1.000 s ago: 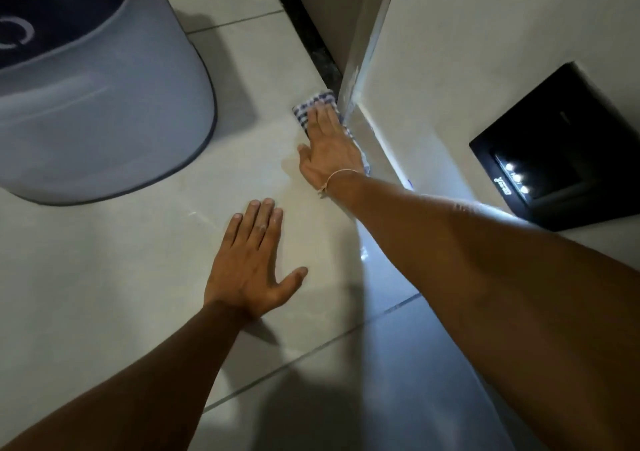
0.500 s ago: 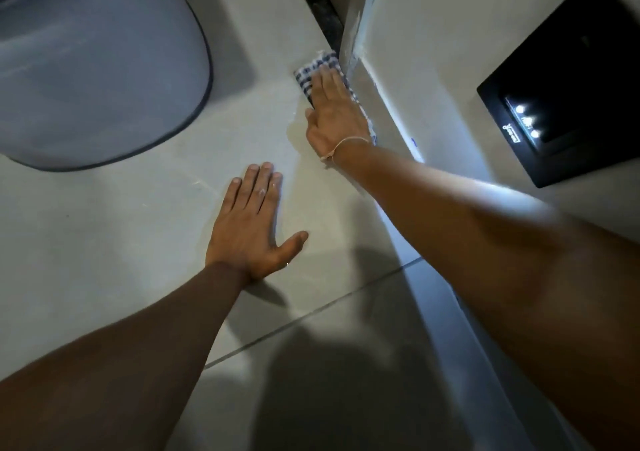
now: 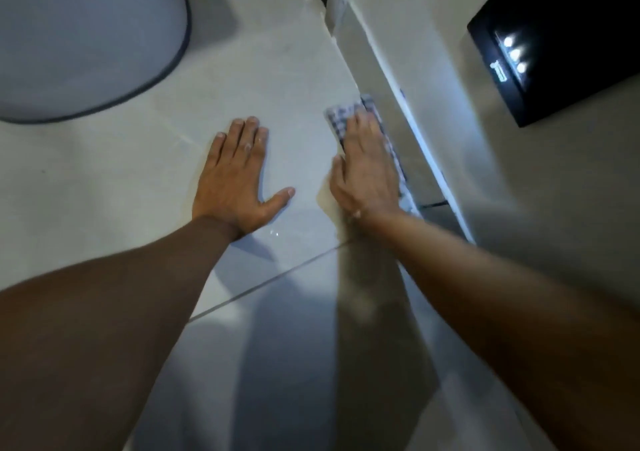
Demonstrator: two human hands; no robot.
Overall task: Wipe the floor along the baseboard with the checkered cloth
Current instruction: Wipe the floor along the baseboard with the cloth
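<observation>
The blue-and-white checkered cloth (image 3: pixel 341 118) lies flat on the pale floor tile (image 3: pixel 277 70), tight against the white baseboard (image 3: pixel 391 90). My right hand (image 3: pixel 367 166) presses down on it with fingers stretched forward, covering most of the cloth; only its far end and right edge show. My left hand (image 3: pixel 239 173) rests palm-down on the tile beside it, fingers spread, holding nothing.
A large grey rounded bin (image 3: pixel 79 35) with a dark rim stands at the upper left. A black wall-mounted unit (image 3: pixel 554 52) with small white lights sits on the wall at the right. A wall corner (image 3: pixel 334 11) juts out ahead. A grout line (image 3: pixel 277 277) crosses the tiles.
My right hand has dragged the cloth back along the baseboard, away from the wall corner toward me. My left hand has stayed planted on the tile.
</observation>
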